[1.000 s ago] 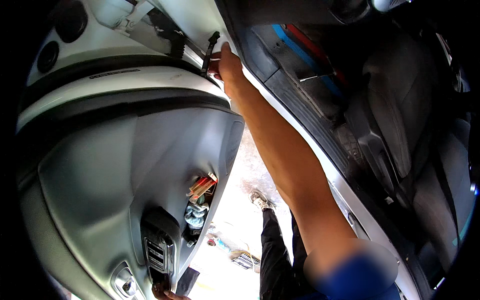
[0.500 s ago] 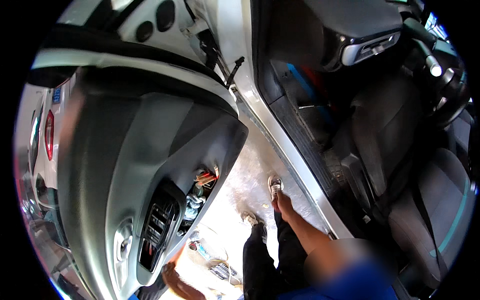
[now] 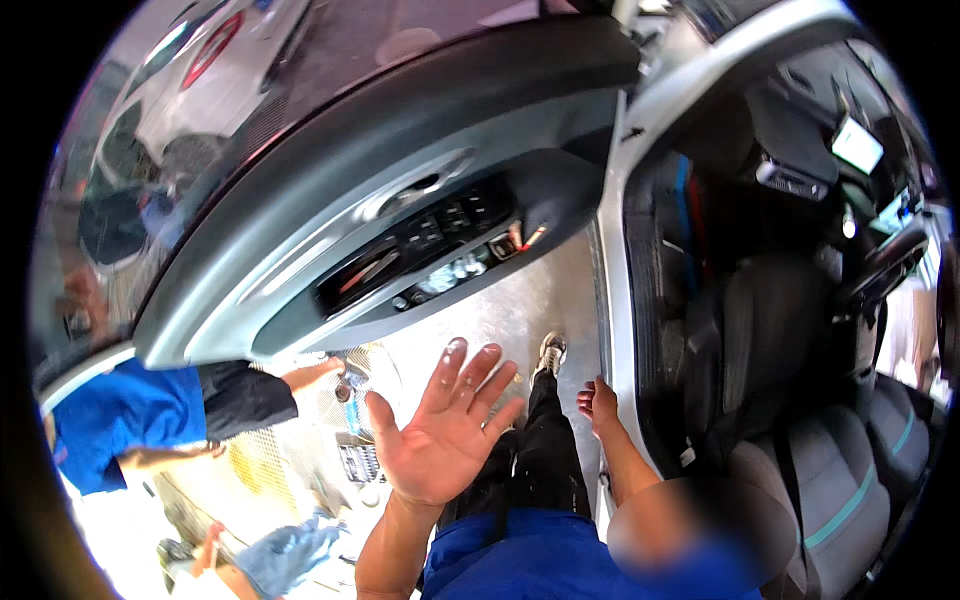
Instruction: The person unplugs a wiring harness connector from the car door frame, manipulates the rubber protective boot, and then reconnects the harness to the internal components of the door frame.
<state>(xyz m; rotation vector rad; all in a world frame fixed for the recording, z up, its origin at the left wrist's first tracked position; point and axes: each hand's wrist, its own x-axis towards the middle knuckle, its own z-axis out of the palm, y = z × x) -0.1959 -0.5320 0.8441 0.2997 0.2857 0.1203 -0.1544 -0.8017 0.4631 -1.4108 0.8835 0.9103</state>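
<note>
My left hand [image 3: 440,440] is raised in front of me, palm toward me and fingers spread, with nothing in it. Light specks show on its fingertips. My right hand [image 3: 598,403] hangs lower, beside the silver door sill [image 3: 618,330]. Its fingers are loosely curled and slightly apart, and I see nothing in them. Beyond my left hand is the open car door [image 3: 400,160], its grey inner panel facing me. Its switch panel [image 3: 440,230] and a door pocket [image 3: 470,268] filled with small items are visible.
To the right lie the dark cabin and a grey front seat [image 3: 840,500] with a teal stripe. A co-worker in a blue shirt [image 3: 130,420] is at lower left, near a tool set [image 3: 360,462] on the floor. Another person's jeans [image 3: 290,550] show below. A white car [image 3: 200,100] stands beyond the door.
My left hand has come into view, raised and spread. My view has turned, so the door now lies across the upper left. The co-worker shows more fully.
</note>
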